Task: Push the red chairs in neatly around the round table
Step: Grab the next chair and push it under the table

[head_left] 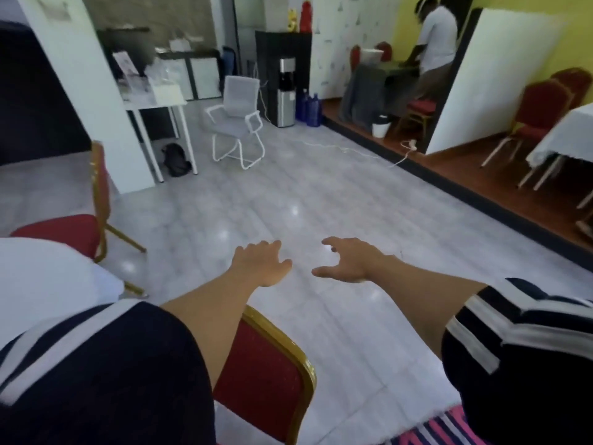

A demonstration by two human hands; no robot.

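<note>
Head view: both hands out in front over the grey tiled floor point(321, 194), empty. Left hand point(261, 263) is flat, fingers loosely together, palm down; right hand point(348, 260) is spread with curled fingers – neither touches anything. Round table point(48, 274), white-clothed, sits at the left edge of frame. One red chair point(83, 226) stands at the table's far edge, seat partly under the cloth, gold-framed back upright. Second red chair point(269, 374) is directly below the left forearm, only its backrest top visible – seat hidden, so its tuck against the table can't be judged. More red chairs point(542, 107) stand far right on the raised wooden floor.
</note>
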